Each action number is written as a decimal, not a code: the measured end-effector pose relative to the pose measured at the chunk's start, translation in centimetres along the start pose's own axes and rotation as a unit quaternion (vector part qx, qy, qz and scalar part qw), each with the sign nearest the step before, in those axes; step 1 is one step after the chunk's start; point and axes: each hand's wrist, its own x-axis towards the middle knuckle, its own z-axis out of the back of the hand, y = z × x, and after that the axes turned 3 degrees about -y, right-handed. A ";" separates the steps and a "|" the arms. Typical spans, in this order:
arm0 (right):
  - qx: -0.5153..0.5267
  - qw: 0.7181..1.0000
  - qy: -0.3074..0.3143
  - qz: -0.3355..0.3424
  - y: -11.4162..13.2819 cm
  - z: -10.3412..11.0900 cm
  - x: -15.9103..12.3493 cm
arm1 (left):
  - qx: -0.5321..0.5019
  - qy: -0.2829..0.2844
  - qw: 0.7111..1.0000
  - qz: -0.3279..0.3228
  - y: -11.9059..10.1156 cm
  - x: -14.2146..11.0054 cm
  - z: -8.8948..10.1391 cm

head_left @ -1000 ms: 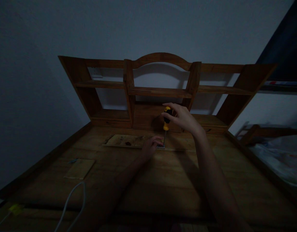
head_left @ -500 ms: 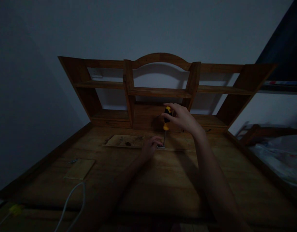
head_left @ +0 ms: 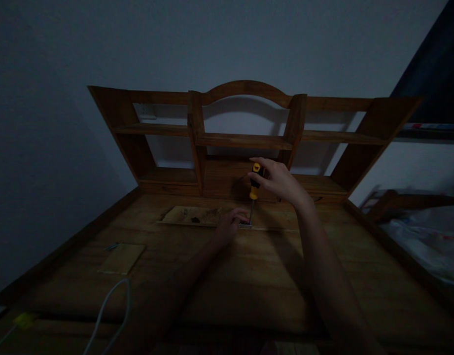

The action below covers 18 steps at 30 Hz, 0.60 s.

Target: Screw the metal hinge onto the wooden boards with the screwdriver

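Note:
My right hand (head_left: 279, 182) is closed round the yellow-and-black handle of a screwdriver (head_left: 254, 190). The screwdriver stands nearly upright, its shaft running down to a small metal bracket (head_left: 245, 225) on a long thin wooden board (head_left: 274, 222). My left hand (head_left: 230, 226) rests low over the board, its fingers bent and pressed on the bracket, hiding part of it. Whether a screw sits under the tip is too small to tell. Left of that hand, the board has a rough, pale, damaged stretch (head_left: 193, 215) with a dark hole.
Behind my hands a wooden shelf unit (head_left: 245, 142) stands on the desk (head_left: 227, 286) against the wall. To the left lie a square wood piece (head_left: 122, 259), some thin metal bits (head_left: 111, 246), a white cable (head_left: 127, 301) and a yellow object (head_left: 24, 320).
Almost nothing differs. The screwdriver handle has turned or shifted very slightly in my right hand; my left hand stays on the bracket.

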 end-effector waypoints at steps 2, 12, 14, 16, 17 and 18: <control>-0.011 1.000 -0.003 -0.002 -0.1 -0.2 0.0 | 0.001 0.000 1.000 0.011 -0.1 0.0 0.0; 0.042 0.998 0.049 -0.013 0.5 0.8 -0.1 | -0.003 -0.001 1.000 -0.008 0.0 0.1 -0.1; 0.034 0.999 0.038 -0.003 0.4 0.6 0.0 | -0.001 0.000 1.000 0.000 -0.1 0.1 0.0; 0.017 1.000 0.022 0.004 0.2 0.3 0.0 | 0.000 0.001 1.000 0.007 -0.3 0.0 0.0; 0.007 1.000 0.016 0.001 0.1 0.1 0.1 | -0.002 0.002 1.000 0.007 -0.3 0.0 0.0; -0.003 1.000 0.014 -0.004 0.0 0.0 0.1 | -0.004 0.003 1.000 0.005 -0.2 0.0 0.0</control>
